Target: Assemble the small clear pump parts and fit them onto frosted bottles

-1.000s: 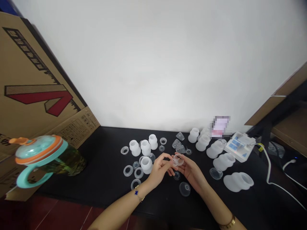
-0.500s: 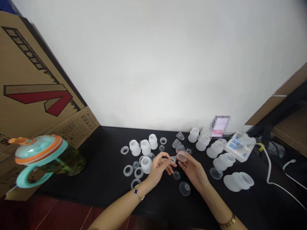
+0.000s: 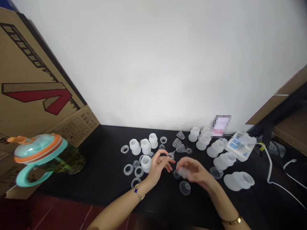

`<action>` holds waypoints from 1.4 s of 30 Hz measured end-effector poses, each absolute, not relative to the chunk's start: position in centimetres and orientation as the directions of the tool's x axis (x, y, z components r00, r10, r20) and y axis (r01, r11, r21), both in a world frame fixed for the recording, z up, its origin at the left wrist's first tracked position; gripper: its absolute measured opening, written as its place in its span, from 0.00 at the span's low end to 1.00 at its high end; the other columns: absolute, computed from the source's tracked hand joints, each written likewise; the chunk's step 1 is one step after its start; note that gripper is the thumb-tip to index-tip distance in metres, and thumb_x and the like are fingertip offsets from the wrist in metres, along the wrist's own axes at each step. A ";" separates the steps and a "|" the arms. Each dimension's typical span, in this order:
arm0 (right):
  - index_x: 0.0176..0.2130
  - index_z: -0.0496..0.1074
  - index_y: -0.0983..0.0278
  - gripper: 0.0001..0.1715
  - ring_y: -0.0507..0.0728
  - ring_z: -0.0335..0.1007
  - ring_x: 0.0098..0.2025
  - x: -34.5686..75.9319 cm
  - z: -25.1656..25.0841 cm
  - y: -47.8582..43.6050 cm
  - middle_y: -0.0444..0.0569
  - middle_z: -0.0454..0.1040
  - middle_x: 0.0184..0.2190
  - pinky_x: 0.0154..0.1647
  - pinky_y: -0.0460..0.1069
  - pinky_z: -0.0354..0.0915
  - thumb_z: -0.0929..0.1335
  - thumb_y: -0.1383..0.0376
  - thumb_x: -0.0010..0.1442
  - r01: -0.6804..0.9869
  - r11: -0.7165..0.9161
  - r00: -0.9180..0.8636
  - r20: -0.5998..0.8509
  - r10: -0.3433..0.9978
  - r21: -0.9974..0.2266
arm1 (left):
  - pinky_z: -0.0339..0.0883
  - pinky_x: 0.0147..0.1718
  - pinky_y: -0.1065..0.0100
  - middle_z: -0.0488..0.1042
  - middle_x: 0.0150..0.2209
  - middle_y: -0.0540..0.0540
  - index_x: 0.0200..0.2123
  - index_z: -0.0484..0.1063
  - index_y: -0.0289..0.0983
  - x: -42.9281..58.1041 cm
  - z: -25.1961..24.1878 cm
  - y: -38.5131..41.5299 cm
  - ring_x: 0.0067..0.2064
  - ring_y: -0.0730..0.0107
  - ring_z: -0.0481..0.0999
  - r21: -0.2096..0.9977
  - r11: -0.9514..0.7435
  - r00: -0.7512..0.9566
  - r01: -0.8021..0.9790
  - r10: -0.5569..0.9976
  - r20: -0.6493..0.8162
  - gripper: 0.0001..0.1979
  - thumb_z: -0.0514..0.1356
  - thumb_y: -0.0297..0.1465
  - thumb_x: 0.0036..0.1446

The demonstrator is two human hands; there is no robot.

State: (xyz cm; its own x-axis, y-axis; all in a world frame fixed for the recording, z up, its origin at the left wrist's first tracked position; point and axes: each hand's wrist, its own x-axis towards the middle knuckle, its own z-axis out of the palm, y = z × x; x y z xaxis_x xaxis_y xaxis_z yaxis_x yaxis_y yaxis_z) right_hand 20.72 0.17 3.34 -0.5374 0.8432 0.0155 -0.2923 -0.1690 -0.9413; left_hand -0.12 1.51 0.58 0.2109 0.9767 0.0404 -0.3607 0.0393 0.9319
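Note:
My left hand [image 3: 160, 164] pinches a small clear bottle nipple [image 3: 171, 155] between thumb and fingertips, its narrow tip pointing up and right. Close by on the right, my right hand [image 3: 193, 169] has its fingers closed round a translucent ring [image 3: 184, 172], which is smeared by motion. Beneath the hands, a clear domed piece [image 3: 184, 187] and another nipple [image 3: 177, 174] lie on the black table [image 3: 100, 179]. Left of my left hand stand several white bottles [image 3: 146, 163], with translucent collar rings [image 3: 128, 169] lying among them. Clear caps [image 3: 180, 148] rest just beyond the fingertips.
More white bottles [image 3: 224, 161] line the right side, near a white box-like device [image 3: 240, 145] with a cable [image 3: 269, 166]. A drinking jug [image 3: 45, 156] with a turquoise handle and a large cardboard box [image 3: 31, 70] stand left. A white wall [image 3: 153, 64] rises behind the table.
My right hand has moved down and turned over with the translucent ring, away from the nipple. My left hand stays nearly in place, still pinching the nipple, which now points upward.

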 end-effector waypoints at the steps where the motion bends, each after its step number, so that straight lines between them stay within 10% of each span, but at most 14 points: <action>1: 0.43 0.82 0.63 0.29 0.60 0.76 0.40 21.2 4.0 0.0 0.53 0.81 0.40 0.40 0.51 0.70 0.82 0.54 0.42 -0.238 -0.184 -0.692 0.033 0.721 -0.954 | 0.69 0.21 0.74 0.84 0.31 0.43 0.41 0.66 0.38 -0.1 0.6 1.5 0.22 0.71 0.78 0.932 0.038 0.208 -0.361 0.977 0.041 0.20 0.67 0.46 0.57; 5: 0.52 0.81 0.65 0.37 0.64 0.79 0.46 21.0 5.2 -0.7 0.59 0.81 0.49 0.48 0.53 0.72 0.78 0.47 0.50 0.105 -0.132 -0.984 -0.122 0.127 -0.986 | 0.68 0.21 0.74 0.83 0.29 0.44 0.39 0.66 0.38 0.0 0.4 1.3 0.21 0.71 0.77 0.935 0.035 0.213 -0.353 0.976 0.044 0.22 0.67 0.48 0.57; 7: 0.56 0.78 0.63 0.42 0.62 0.79 0.48 20.0 4.6 -1.1 0.56 0.81 0.50 0.50 0.51 0.71 0.76 0.42 0.51 0.189 -0.067 -0.981 -0.192 0.039 -0.980 | 0.68 0.21 0.74 0.83 0.28 0.44 0.39 0.66 0.38 0.1 0.3 1.3 0.20 0.72 0.77 0.937 0.037 0.214 -0.347 0.976 0.041 0.21 0.66 0.48 0.57; 21: 0.54 0.79 0.55 0.31 0.61 0.76 0.45 19.3 0.8 -0.1 0.49 0.82 0.45 0.48 0.53 0.68 0.79 0.62 0.50 0.251 -0.038 -0.688 -0.206 0.696 -0.967 | 0.68 0.22 0.74 0.83 0.32 0.43 0.40 0.67 0.38 0.2 -0.2 1.5 0.25 0.69 0.79 0.959 0.018 0.191 -0.283 0.981 0.039 0.18 0.64 0.46 0.61; 42: 0.49 0.82 0.63 0.21 0.59 0.77 0.47 17.7 1.2 0.2 0.53 0.82 0.45 0.50 0.52 0.68 0.76 0.54 0.60 -0.310 -0.437 -0.395 -0.304 0.867 -0.844 | 0.69 0.25 0.72 0.81 0.29 0.49 0.43 0.66 0.40 -0.1 0.2 0.9 0.23 0.72 0.76 0.957 -0.089 0.073 -0.277 0.991 0.113 0.16 0.64 0.43 0.62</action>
State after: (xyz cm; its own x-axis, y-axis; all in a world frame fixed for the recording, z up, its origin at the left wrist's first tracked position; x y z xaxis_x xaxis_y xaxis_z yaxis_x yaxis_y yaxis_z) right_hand 17.71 0.20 1.19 -0.3953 0.8668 -0.3040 -0.3099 -0.4374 -0.8442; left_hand -0.12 0.95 0.16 0.0732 0.9909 0.1129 -0.2768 -0.0886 0.9568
